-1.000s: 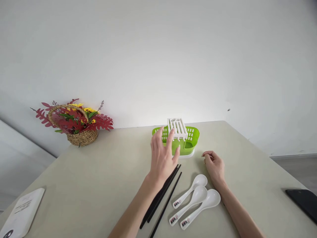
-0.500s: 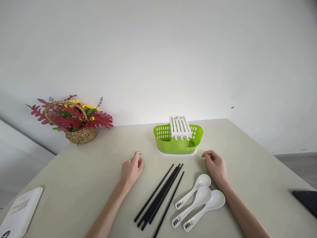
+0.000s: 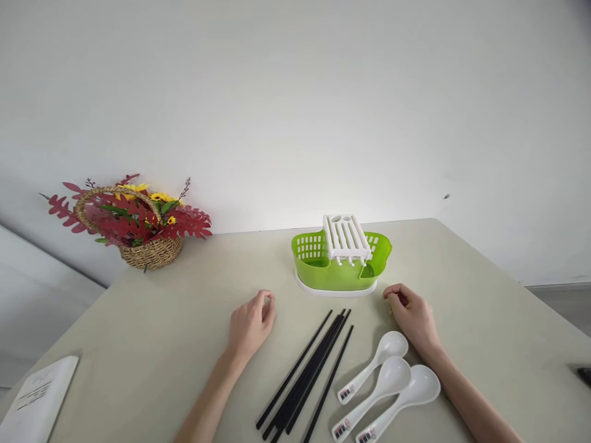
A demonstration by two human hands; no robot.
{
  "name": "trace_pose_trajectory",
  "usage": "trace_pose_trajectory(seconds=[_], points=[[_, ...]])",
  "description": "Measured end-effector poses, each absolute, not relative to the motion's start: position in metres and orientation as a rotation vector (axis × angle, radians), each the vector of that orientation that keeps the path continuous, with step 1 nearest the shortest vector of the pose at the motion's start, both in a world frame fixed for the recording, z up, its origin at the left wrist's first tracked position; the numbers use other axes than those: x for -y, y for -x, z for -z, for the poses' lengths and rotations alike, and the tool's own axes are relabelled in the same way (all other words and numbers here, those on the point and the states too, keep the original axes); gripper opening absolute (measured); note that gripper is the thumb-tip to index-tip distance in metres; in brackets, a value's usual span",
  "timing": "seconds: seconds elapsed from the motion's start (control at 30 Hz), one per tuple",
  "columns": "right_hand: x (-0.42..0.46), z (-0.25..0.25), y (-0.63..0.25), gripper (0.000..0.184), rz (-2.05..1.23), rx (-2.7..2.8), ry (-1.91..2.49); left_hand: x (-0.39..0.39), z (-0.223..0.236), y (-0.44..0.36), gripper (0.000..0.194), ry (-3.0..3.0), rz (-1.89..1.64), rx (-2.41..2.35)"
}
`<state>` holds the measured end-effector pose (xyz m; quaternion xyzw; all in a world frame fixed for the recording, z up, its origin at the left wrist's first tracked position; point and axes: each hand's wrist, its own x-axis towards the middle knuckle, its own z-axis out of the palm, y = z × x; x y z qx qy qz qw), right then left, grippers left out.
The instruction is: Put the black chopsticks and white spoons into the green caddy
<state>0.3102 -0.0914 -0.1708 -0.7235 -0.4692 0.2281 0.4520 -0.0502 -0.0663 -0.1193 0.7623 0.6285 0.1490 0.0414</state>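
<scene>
My left hand (image 3: 252,326) rests on the table with its fingers loosely curled in, and nothing shows in it. To its right lie several black chopsticks (image 3: 305,375), most bunched together, one apart on either side. Three white soup spoons (image 3: 392,375) with printed handle ends lie beside them, partly overlapping. My right hand (image 3: 413,317) is on the table just beyond the spoons, also curled closed around nothing visible. Between and beyond both hands stands a green utensil holder (image 3: 337,275) with a white slotted top (image 3: 347,237), small hooks and a white base.
A wicker basket (image 3: 152,252) of red and yellow flowers stands at the back left against the wall. A white box-like object (image 3: 39,400) lies at the front left. At the right edge, a dark object (image 3: 585,374) is partly cut off. The table (image 3: 498,344) meets the wall behind.
My left hand has drawn back from in front of the utensil holder to the table left of the chopsticks, its spread fingers curling in. My right hand stays put. The view has shifted slightly.
</scene>
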Motion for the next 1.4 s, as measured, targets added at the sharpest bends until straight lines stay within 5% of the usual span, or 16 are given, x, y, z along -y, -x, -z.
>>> trace_pose_trajectory(seconds=[1.4], points=[[0.0929,0.1691,-0.3089,0.022,-0.600,1.200,1.780,0.0692,0.1189,0.0514,0.022,-2.324,-0.491,-1.889]])
